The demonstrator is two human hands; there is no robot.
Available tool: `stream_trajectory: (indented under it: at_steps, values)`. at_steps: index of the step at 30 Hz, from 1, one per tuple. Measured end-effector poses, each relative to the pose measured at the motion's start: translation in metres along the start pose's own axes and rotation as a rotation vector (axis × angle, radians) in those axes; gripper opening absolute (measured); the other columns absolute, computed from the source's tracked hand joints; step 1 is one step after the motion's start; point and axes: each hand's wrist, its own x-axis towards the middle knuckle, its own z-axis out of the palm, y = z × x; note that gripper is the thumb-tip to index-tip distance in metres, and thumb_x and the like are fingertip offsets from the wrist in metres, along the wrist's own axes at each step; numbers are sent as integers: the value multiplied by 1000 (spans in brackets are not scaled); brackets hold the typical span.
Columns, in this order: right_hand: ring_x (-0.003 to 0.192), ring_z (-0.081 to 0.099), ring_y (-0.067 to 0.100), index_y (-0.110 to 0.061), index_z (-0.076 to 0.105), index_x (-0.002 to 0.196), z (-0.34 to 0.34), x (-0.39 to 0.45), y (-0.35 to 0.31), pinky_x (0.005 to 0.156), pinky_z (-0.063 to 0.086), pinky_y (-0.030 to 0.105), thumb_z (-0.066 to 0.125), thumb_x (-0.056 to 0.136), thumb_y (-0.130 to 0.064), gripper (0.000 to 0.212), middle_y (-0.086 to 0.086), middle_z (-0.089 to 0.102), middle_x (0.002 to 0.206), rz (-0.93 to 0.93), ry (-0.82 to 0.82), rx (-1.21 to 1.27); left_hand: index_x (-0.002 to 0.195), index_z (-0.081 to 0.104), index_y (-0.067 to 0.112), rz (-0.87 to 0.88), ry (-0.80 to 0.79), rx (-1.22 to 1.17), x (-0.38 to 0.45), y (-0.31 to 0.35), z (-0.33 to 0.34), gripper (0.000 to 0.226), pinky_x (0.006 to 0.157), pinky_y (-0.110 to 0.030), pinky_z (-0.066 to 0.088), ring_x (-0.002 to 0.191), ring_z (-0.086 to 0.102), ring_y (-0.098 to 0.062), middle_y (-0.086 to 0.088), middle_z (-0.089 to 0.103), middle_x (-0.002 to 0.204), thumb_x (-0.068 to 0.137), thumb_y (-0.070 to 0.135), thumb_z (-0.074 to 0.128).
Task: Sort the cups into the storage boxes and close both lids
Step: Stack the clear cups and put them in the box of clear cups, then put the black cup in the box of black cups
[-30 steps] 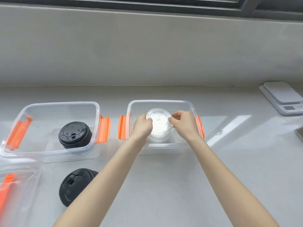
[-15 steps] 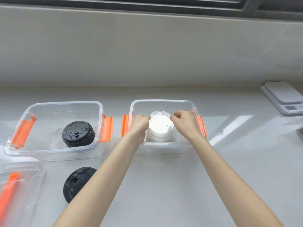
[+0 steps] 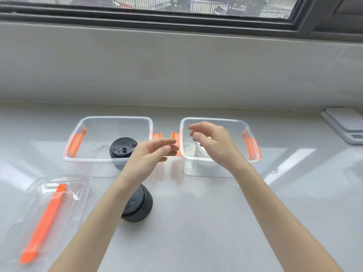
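Note:
Two clear storage boxes with orange clips stand side by side on the counter. The left box (image 3: 78, 132) holds an upright cup with a black lid (image 3: 122, 147). In the right box (image 3: 241, 124) sits a clear cup (image 3: 199, 152), mostly hidden behind my right hand (image 3: 214, 144). That hand hovers above the box, fingers apart, holding nothing. My left hand (image 3: 151, 156) floats open between the two boxes. A second black-lidded cup (image 3: 140, 203) lies on its side on the counter, partly under my left forearm.
A clear box lid with an orange handle (image 3: 49, 214) lies at the front left. A white kitchen scale (image 3: 347, 124) sits at the far right by the wall. A window ledge runs behind the boxes.
Both hands have let go of the clear cup and lifted out of the right box, fingers spreading. The camera has tilted up and shifted, so the window now shows.

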Motion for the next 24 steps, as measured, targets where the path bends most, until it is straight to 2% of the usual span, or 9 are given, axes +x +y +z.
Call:
stream_trajectory:
  at_steps: [4,8,12,14,15,17,18,21,24]
  values:
    - [79,63,18,-16,64,102,49,-26,8,75,48,31,53,86,-11,20,14,70,94,73,-149,134,92,67,22,-90,181,39,-37,-37,-44,22,78,-16,47,80,65,3,2,70,92,87,6,54]
    - [93,57,17,-10,55,118,100,-39,32,81,44,30,57,86,-24,35,9,62,107,263,-286,149,122,57,8,-280,349,89,-58,-75,-68,37,94,-25,39,108,55,-16,-7,60,123,86,11,57]
    - [105,52,17,-11,44,131,139,-53,52,84,41,28,57,83,-40,57,5,52,123,459,-374,150,139,37,7,-477,291,60,-71,-110,-73,58,113,-39,31,134,39,-21,-9,42,145,86,22,56]
    - [91,54,16,-10,47,128,154,-56,58,72,41,28,58,80,-44,59,3,53,111,530,-371,193,137,40,6,-524,290,25,-74,-123,-72,55,105,-38,39,127,45,-24,-11,48,139,87,24,54]
    - [80,52,14,-10,50,124,159,-56,60,64,40,26,57,79,-45,57,2,54,102,547,-370,215,133,45,6,-539,282,11,-73,-125,-70,49,92,-34,44,116,50,-24,-11,53,127,88,24,53]
    - [74,49,13,-10,54,119,166,-58,63,59,37,23,56,81,-41,49,1,54,95,546,-356,217,120,55,6,-552,252,-26,-73,-128,-66,36,65,-26,39,88,50,-21,-8,56,101,89,23,51]
    - [77,49,13,-11,54,118,169,-58,65,60,37,22,56,83,-39,45,1,54,96,537,-336,212,116,56,8,-552,247,-32,-72,-130,-64,31,60,-25,36,79,48,-18,-4,56,92,89,22,50]
    - [82,49,14,-11,54,119,170,-56,66,62,37,21,56,84,-36,44,2,54,99,526,-300,226,116,55,11,-560,265,-55,-70,-137,-63,32,58,-25,35,66,44,-12,4,52,78,87,23,53]
    - [85,50,13,-8,53,121,172,-56,66,61,37,20,58,83,-35,46,4,55,103,540,-266,278,113,54,10,-548,290,-95,-71,-138,-64,32,61,-26,38,74,49,-15,0,55,85,85,25,57]
